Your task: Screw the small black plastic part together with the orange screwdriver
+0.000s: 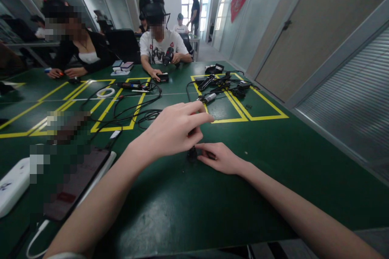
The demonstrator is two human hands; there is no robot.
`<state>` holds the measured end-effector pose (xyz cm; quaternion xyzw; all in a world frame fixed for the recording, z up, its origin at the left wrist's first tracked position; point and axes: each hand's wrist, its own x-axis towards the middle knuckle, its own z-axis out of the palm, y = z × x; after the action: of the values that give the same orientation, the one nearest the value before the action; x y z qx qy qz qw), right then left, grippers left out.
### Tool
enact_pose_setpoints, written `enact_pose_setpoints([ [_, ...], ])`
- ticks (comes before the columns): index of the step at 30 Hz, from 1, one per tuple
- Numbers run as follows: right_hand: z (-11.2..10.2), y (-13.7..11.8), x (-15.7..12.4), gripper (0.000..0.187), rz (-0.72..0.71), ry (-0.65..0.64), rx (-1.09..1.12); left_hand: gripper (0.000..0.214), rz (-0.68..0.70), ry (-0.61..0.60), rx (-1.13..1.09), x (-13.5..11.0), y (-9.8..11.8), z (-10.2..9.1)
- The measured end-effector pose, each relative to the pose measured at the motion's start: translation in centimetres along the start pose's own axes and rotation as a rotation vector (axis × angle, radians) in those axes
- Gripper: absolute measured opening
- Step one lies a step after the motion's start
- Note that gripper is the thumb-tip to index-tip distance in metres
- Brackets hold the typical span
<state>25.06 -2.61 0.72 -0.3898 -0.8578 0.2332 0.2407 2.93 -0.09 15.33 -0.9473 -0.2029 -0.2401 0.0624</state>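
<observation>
The left hand [179, 126] is arching over the green table [249, 202], its fingers bending and partly spreading; whether they are gripping anything cannot be told, as the palm is facing away. The right hand [223, 158] is resting low beside it, thumb and forefinger curving toward each other. Yellow lines [269, 118] are marking the tabletop. Across it, a co-worker [162, 44] in a white T-shirt is sitting, holding a dark tool [168, 56]. A dark-screened device [82, 174] is lying left of the left forearm, near a white block [15, 182]. Black cables are looping beyond the left hand, a white ring [105, 89] lying near them. A small black piece [192, 155] is standing below the left hand, right fingertips meeting its side; whether they are pinching it is unclear.
</observation>
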Motion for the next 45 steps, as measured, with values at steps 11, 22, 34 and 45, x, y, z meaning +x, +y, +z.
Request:
enact_pose_setpoints([
  [11, -0.17, -0.15, 0.0, 0.036, -0.007, -0.007, 0.015, 0.034, 0.017, 0.022, -0.012, 0.09, 0.19, -0.13],
  [22, -0.02, 0.0, -0.11, 0.034, 0.0, 0.003, 0.01, 0.028, 0.004, 0.019, 0.002, 0.04, 0.05, 0.27],
  [34, 0.01, 0.11, -0.1, 0.036, 0.008, -0.009, -0.009, 0.031, -0.004, 0.034, 0.068, -0.1, 0.08, 0.48],
  [45, -0.08, -0.06, -0.12, 0.036, 0.013, -0.014, 0.005, 0.032, 0.005, 0.015, 0.039, -0.01, 0.01, 0.42],
])
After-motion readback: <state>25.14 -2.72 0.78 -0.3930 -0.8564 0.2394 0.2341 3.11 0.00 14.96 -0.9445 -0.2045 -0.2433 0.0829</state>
